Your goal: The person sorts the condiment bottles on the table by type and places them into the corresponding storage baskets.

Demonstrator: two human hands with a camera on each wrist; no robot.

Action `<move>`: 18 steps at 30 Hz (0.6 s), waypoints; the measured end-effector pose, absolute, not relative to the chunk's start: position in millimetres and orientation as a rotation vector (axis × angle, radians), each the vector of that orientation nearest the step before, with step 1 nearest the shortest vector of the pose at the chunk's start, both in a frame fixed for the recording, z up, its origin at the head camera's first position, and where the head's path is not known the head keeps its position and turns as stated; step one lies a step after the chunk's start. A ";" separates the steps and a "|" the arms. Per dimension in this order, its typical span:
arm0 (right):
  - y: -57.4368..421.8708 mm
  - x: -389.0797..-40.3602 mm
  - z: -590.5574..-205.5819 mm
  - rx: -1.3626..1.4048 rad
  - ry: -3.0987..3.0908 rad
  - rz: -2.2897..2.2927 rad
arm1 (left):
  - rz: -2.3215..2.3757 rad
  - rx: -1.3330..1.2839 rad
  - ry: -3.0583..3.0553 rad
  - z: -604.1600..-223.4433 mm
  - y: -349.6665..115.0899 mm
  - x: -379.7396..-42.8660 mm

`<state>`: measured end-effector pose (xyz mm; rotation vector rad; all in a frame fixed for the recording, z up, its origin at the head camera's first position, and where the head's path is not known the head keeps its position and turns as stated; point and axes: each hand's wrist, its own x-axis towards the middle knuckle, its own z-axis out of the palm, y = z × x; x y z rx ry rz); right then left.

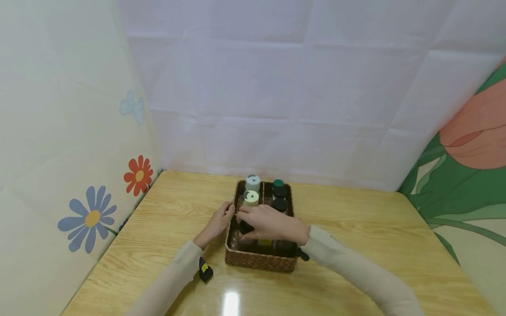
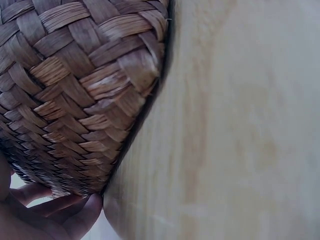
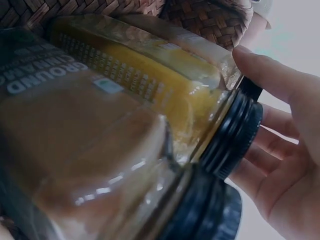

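Observation:
A brown woven basket (image 1: pixel 261 261) stands on the wooden table, holding several spice jars. My left hand (image 1: pixel 217 222) holds its left side; in the left wrist view the bent fingers (image 2: pixel 82 217) touch the woven wall low down. Reaching over the basket, my right hand (image 1: pixel 266 223) grips a jar's black lid (image 1: pixel 245 227). In the right wrist view, the thumb (image 3: pixel 260 70) and fingers are around the lid of the farthest jar (image 3: pixel 185 40), whose contents are unclear. A jar of yellow spice (image 3: pixel 155 85) and a ground cinnamon jar (image 3: pixel 85 125) lie nearer that camera.
Two pale-lidded containers (image 1: pixel 251 197) stand in the basket's left compartment. Black-lidded jars (image 1: pixel 280 204) and a green lid (image 1: pixel 278 182) are in the right one, beyond a divider. A white cloth (image 1: pixel 245 87) hangs behind the table; flowered cloths flank it.

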<state>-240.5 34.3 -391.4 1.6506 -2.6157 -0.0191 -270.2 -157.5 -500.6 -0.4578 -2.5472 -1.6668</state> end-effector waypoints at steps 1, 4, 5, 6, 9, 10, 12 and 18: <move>34.1 -240.4 -391.3 1.651 -2.614 -0.019 | -1.669 -0.457 -2.553 -500.9 -157.6 -270.7; 33.2 -240.3 -390.6 1.646 -2.611 -0.017 | -1.662 -0.453 -2.562 -502.1 -158.0 -272.2; 32.9 -240.5 -390.6 1.644 -2.611 -0.017 | -1.663 -0.451 -2.563 -502.2 -158.1 -272.6; 32.5 -240.8 -390.8 1.642 -2.613 -0.016 | -1.664 -0.450 -2.563 -502.2 -158.2 -272.6; 31.7 -241.2 -391.3 1.640 -2.629 -0.014 | -1.672 -0.449 -2.562 -501.9 -158.6 -272.4; 31.7 -241.1 -391.2 1.640 -2.636 -0.020 | -1.670 -0.450 -2.563 -501.6 -158.7 -272.0; 32.2 -240.9 -390.7 1.641 -2.653 -0.025 | -1.675 -0.450 -2.566 -501.2 -158.6 -272.0; 34.4 -240.0 -387.6 1.650 -2.662 -0.021 | -1.703 -0.429 -2.570 -499.9 -159.6 -272.8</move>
